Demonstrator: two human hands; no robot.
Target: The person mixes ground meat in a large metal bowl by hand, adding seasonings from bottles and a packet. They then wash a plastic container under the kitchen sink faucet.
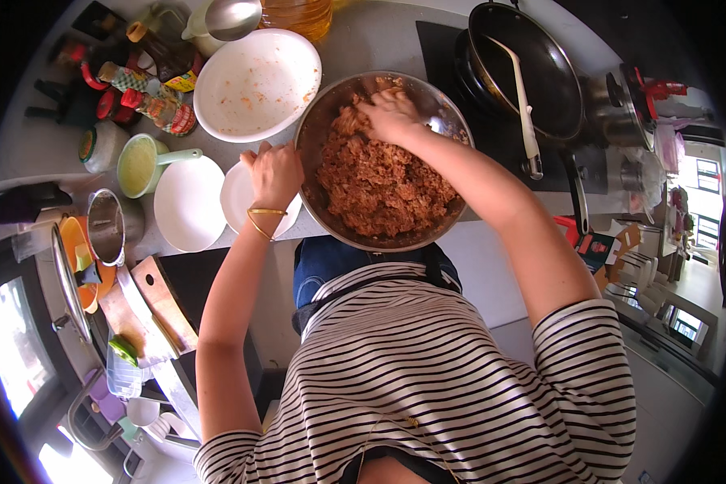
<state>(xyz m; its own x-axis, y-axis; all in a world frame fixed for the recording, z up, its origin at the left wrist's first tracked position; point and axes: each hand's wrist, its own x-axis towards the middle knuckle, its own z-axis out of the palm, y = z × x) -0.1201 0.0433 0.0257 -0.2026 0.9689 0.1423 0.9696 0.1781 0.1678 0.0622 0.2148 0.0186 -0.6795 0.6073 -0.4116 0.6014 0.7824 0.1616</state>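
A large stainless steel bowl (pixel 382 242) stands at the counter's front edge, close to my body. In it lies a mass of reddish-brown minced meat mixture (pixel 390 187). My right hand (pixel 390 115) is inside the bowl at its far side, fingers spread in the mixture; some fingertips are blurred or hidden. My left hand (pixel 275 175) grips the bowl's left rim. Under that hand sits a small white plate (pixel 237 196), with a white bowl (pixel 189 206) to its left. A large white basin (pixel 257 85) with orange-brown residue stands beyond my left hand.
Sauce bottles (pixel 163 115) and a green handled cup (pixel 139 166) stand at left. A steel pot (pixel 106 227), a wooden cutting board (pixel 163 302) and a cleaver (pixel 148 314) are nearer. At right, a black wok (pixel 535 72) holding a white-handled utensil (pixel 523 115) sits over the cooktop.
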